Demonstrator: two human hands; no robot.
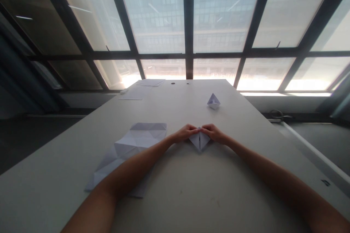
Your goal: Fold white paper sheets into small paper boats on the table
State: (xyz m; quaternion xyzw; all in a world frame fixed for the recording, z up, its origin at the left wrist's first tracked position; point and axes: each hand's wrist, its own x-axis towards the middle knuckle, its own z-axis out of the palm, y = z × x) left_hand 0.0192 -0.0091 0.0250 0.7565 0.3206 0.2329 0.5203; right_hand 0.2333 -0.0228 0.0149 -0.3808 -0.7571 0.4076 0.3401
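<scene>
A small piece of folded white paper (199,142) lies on the table in front of me, diamond-shaped, with a dark slit down its middle. My left hand (186,132) grips its upper left side, thumb and fingers closed on it. On the upper right side my right hand (214,132) pinches the same paper, and the two thumbs almost meet at the top. Fingers partly cover the paper's upper edges. Beyond my right hand stands a folded paper boat (213,102) with a pointed peak. Left of my hands an unfolded, creased sheet (136,140) lies partly under my left forearm.
Flat white sheets (133,94) lie at the far left of the white table (246,174). A round dark hole (172,83) marks the far end. Large framed windows (161,11) rise behind it. A cable (276,114) sits on the ledge at right.
</scene>
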